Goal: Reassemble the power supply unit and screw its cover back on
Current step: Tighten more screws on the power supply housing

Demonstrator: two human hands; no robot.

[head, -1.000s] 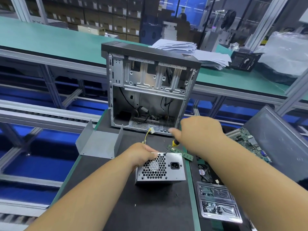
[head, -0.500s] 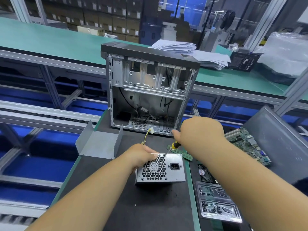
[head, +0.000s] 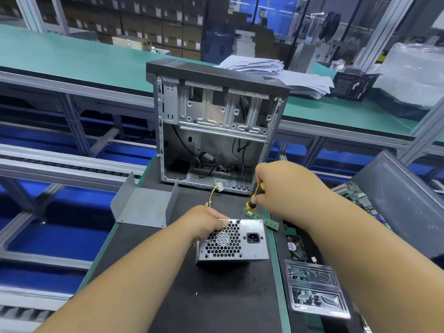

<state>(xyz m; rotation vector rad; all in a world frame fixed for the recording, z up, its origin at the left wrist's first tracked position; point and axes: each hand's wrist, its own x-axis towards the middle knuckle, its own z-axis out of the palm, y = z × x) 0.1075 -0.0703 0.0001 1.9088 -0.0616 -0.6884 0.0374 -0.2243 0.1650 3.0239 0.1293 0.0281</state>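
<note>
The grey power supply unit (head: 249, 248) stands on the black mat, its honeycomb fan grille and power socket facing me. My left hand (head: 204, 221) grips its top left corner. My right hand (head: 283, 186) holds a yellow and black screwdriver (head: 252, 203) whose tip sits on the unit's top edge near the grille. A yellow cable with a white plug (head: 219, 187) trails behind the unit. The bent grey metal cover (head: 144, 205) lies apart at the left.
An open computer case (head: 216, 126) stands behind the unit. A memory stick (head: 269, 222) lies to the right. A clear screw tray (head: 314, 289), a small fan (head: 296, 247), a circuit board (head: 358, 195) and a grey side panel (head: 403, 203) fill the right side.
My right hand has lifted and tilted the screwdriver more upright, its tip staying at the unit's top edge. My left hand keeps its hold on the unit.
</note>
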